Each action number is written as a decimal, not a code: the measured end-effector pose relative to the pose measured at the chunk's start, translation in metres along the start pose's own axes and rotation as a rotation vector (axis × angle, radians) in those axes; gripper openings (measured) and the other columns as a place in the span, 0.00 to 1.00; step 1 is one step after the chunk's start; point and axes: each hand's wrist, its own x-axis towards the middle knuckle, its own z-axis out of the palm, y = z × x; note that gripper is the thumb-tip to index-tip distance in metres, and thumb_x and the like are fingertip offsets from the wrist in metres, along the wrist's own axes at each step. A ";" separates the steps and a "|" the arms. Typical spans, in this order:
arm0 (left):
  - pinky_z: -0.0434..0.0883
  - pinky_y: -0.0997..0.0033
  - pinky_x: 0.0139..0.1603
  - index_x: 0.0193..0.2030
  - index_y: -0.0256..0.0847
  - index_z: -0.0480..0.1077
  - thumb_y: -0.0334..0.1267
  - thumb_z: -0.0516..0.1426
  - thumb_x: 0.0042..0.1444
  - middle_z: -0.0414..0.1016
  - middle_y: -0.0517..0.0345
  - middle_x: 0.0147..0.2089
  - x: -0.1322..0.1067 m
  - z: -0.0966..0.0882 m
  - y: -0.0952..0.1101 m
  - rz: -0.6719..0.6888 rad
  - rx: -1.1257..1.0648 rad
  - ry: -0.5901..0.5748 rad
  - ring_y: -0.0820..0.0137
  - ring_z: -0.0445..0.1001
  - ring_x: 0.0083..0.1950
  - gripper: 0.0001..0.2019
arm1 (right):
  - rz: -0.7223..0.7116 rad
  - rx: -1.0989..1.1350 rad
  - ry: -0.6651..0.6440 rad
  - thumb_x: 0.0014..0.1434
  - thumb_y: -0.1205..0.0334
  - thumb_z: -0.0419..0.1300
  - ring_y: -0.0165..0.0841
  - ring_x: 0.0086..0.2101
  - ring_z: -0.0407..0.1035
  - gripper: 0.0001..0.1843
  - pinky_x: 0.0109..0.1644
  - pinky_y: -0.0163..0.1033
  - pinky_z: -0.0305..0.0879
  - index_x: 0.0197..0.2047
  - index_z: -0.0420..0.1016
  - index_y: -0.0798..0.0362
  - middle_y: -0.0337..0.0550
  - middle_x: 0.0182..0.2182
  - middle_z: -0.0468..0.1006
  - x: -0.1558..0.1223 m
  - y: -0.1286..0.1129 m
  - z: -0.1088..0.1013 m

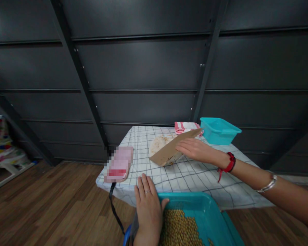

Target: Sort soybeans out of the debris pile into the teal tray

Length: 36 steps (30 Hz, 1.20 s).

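My right hand point(193, 149) reaches over the table and holds a brown piece of cardboard point(173, 147) tilted on edge, its lower end against a pale pile of grain or powder point(159, 143) on the checked cloth. My left hand point(147, 201) rests flat, fingers together, on the near left rim of a teal tray point(207, 208) filled with yellowish beans point(181, 229). A red band and a silver bangle sit on my right wrist and forearm.
A low table with a white checked cloth point(192, 177) carries a smaller teal tub point(219, 130) at the far right, a pink-striped cloth point(184, 127) behind the cardboard, and a pink blurred item point(118, 164) with a black strap at the left edge. Dark metal panels stand behind; wooden floor lies around.
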 end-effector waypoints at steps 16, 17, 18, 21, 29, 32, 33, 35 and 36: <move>0.59 0.51 0.56 0.55 0.28 0.59 0.57 0.51 0.45 0.58 0.35 0.59 0.000 0.000 0.000 0.002 -0.016 0.028 0.51 0.55 0.60 0.37 | 0.147 -0.018 -0.103 0.58 0.74 0.45 0.33 0.33 0.66 0.11 0.37 0.40 0.60 0.36 0.67 0.59 0.48 0.31 0.73 0.032 0.006 0.022; 0.59 0.51 0.56 0.55 0.29 0.59 0.57 0.51 0.44 0.58 0.35 0.59 0.000 0.000 0.000 -0.004 -0.018 0.025 0.51 0.56 0.60 0.37 | 0.136 -0.019 -0.108 0.58 0.74 0.45 0.32 0.33 0.66 0.11 0.37 0.39 0.60 0.36 0.67 0.59 0.48 0.31 0.73 0.031 0.004 0.022; 0.59 0.51 0.56 0.55 0.29 0.59 0.57 0.52 0.44 0.58 0.36 0.59 0.000 -0.001 0.000 -0.006 -0.016 0.020 0.51 0.56 0.60 0.37 | 0.124 -0.022 -0.112 0.58 0.74 0.45 0.32 0.33 0.66 0.11 0.37 0.39 0.61 0.36 0.67 0.58 0.47 0.31 0.73 0.030 0.003 0.021; 0.59 0.51 0.56 0.55 0.29 0.59 0.55 0.54 0.43 0.58 0.36 0.59 0.000 -0.003 -0.001 0.000 -0.003 0.005 0.51 0.56 0.60 0.36 | 0.094 -0.031 -0.116 0.58 0.75 0.43 0.33 0.32 0.66 0.13 0.36 0.40 0.61 0.37 0.67 0.59 0.48 0.31 0.73 0.021 0.001 0.012; 0.59 0.51 0.56 0.55 0.28 0.59 0.53 0.57 0.41 0.56 0.35 0.60 0.001 -0.006 0.000 -0.007 -0.002 -0.033 0.51 0.55 0.60 0.37 | 0.067 -0.089 -0.034 0.59 0.75 0.40 0.33 0.34 0.67 0.16 0.38 0.40 0.63 0.38 0.68 0.58 0.48 0.31 0.74 0.001 0.002 -0.011; 0.59 0.51 0.56 0.54 0.29 0.60 0.54 0.55 0.42 0.57 0.36 0.59 0.001 -0.006 0.001 -0.008 0.001 -0.016 0.51 0.56 0.60 0.37 | 0.104 -0.091 0.002 0.58 0.75 0.41 0.33 0.33 0.67 0.16 0.38 0.40 0.64 0.38 0.69 0.58 0.48 0.31 0.75 -0.004 0.000 -0.013; 0.59 0.51 0.56 0.54 0.29 0.59 0.54 0.55 0.42 0.57 0.36 0.59 0.001 -0.006 0.001 -0.007 0.008 -0.018 0.51 0.56 0.60 0.36 | 0.115 -0.094 0.011 0.58 0.75 0.41 0.33 0.33 0.67 0.16 0.37 0.40 0.64 0.37 0.69 0.58 0.48 0.31 0.75 -0.006 -0.001 -0.013; 0.60 0.51 0.56 0.55 0.28 0.59 0.53 0.56 0.42 0.56 0.36 0.60 0.001 -0.007 0.001 -0.005 0.018 -0.035 0.51 0.56 0.60 0.37 | 0.125 -0.100 0.037 0.58 0.75 0.42 0.32 0.32 0.68 0.16 0.36 0.39 0.65 0.36 0.70 0.59 0.48 0.31 0.75 -0.009 -0.007 -0.015; 0.60 0.51 0.56 0.55 0.28 0.58 0.52 0.56 0.42 0.55 0.35 0.60 0.001 -0.008 0.001 -0.004 0.020 -0.050 0.51 0.55 0.60 0.37 | 0.122 -0.103 0.058 0.58 0.75 0.42 0.32 0.32 0.68 0.16 0.36 0.39 0.65 0.35 0.70 0.59 0.48 0.30 0.75 -0.011 -0.010 -0.016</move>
